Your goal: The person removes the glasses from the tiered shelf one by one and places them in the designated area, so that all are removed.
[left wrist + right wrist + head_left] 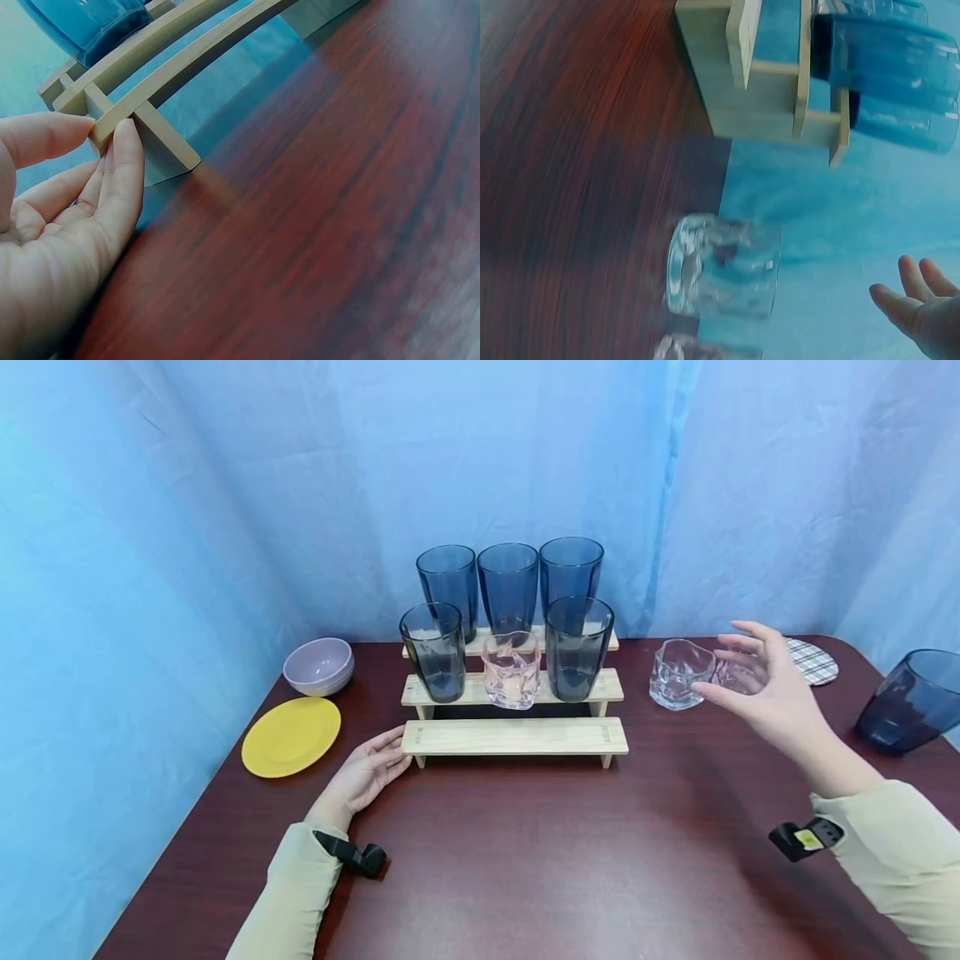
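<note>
Curtained recording booth: blue fabric curtains [480, 460] enclose your wood-grain table [525, 852] at left, back and right; you wear black wrist cameras [369, 861].

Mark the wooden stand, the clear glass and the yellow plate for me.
Wooden stand [514, 737], head view: bare lowest step.
Clear glass [673, 678], head view: front wall.
Yellow plate [291, 737], head view: flat middle.

The left hand [369, 772] touches the end of a wooden rack [513, 737]; five dark glasses [508, 585] and a pinkish cup [512, 675] stand on it. The right hand [774, 685], fingers parted, is by a clear cup [671, 680]; from here I can't tell whether they touch.
</note>
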### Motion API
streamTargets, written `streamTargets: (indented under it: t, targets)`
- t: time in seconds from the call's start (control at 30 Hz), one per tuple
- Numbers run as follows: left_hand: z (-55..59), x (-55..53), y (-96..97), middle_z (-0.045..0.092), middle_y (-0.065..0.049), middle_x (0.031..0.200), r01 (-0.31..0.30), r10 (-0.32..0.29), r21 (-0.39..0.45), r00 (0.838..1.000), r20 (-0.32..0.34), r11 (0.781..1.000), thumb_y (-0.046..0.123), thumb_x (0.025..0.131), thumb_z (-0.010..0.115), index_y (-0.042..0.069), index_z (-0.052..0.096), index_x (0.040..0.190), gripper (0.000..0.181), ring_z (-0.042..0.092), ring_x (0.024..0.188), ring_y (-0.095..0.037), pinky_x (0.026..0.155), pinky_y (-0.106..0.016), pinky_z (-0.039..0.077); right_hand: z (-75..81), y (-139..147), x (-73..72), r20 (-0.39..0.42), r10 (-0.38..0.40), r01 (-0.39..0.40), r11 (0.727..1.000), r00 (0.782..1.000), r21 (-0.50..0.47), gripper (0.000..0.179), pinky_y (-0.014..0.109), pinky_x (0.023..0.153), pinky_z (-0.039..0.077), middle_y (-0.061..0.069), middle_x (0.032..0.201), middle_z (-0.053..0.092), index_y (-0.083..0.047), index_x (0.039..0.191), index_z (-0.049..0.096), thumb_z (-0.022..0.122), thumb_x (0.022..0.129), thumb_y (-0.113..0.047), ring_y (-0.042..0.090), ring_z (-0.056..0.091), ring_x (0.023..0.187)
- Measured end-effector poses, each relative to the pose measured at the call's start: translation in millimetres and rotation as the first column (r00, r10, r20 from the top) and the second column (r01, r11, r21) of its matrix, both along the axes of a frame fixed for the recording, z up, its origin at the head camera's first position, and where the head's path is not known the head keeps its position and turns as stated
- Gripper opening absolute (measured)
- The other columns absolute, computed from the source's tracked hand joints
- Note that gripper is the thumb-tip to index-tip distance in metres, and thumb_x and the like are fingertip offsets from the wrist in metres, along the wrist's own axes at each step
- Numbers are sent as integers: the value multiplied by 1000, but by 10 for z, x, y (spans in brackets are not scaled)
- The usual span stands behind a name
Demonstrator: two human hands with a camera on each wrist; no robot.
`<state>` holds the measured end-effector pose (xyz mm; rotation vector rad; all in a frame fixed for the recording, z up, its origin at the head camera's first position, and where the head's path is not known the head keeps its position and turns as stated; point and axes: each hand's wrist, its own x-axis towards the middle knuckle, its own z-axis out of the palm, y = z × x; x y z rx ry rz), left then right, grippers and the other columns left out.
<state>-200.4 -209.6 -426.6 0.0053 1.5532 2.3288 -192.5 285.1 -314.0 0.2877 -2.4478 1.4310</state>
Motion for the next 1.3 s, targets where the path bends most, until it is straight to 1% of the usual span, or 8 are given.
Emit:
streamTargets:
  t: [0.13,0.33,0.4,0.53,0.6,0.67,0.9,1.3]
  targets:
    - [-7,-2,2,57,3,109,2,-2,-4,1000,-2,1000,-10,95,37,-4,11,149,60,61,95,-4,82,-17,51,-1,-153,-32,8,16,-16,1000,1000,-5,78,5,92,39,-12,124,44,-23,143,27,72,82,-6,-8,47,108]
    - [-5,-4,1,56,3,109,0,0,-9,1000,-6,1000,-10,96,36,-4,11,149,60,60,94,-4,82,-17,51,-5,-338,-91,4,84,-84,996,996,-34,80,8,96,38,-13,124,42,-19,145,24,71,82,-4,-3,46,112]
    - [-3,-6,0,56,3,109,-1,1,-6,1000,-4,1000,-10,96,36,-4,11,149,59,60,94,-4,82,-17,51,-1,-399,-117,15,94,-94,995,995,-36,81,11,99,38,-9,126,42,-17,146,23,71,82,-5,1,46,115]
    - [0,-3,-4,56,3,110,5,-5,3,1000,-1,1000,-10,96,36,-4,10,150,60,61,94,-4,82,-17,51,11,-514,-175,48,104,-103,994,993,-26,85,35,109,35,7,136,40,-16,148,20,73,82,-10,19,44,125]
    - [1,-1,-5,56,3,110,10,-10,4,1000,-2,1000,-10,96,36,-4,10,150,60,61,95,-4,83,-17,51,17,-564,-207,57,117,-116,993,991,-28,87,47,109,32,14,140,38,-16,149,19,74,82,-12,29,42,128]
    - [1,0,-3,56,3,111,14,-14,4,1000,-5,1000,-10,95,36,-4,10,150,60,61,95,-4,83,-17,51,26,-610,-241,61,130,-128,991,990,-24,89,52,109,30,18,141,37,-17,150,17,74,81,-14,35,39,129]
    - [-17,3,-10,55,4,111,16,-16,-11,1000,-11,1000,-9,96,35,-4,9,150,60,60,96,-3,84,-17,50,81,-767,-333,48,156,-156,988,987,-9,90,54,109,29,20,142,37,-17,149,18,76,80,-17,37,40,130]
    - [-5,5,-4,56,4,111,17,-17,-5,1000,-13,1000,-9,96,35,-4,10,150,59,60,95,-4,84,-17,50,141,-942,-457,94,162,-160,987,982,-21,92,49,111,30,18,145,33,-20,149,17,77,79,-22,35,39,132]
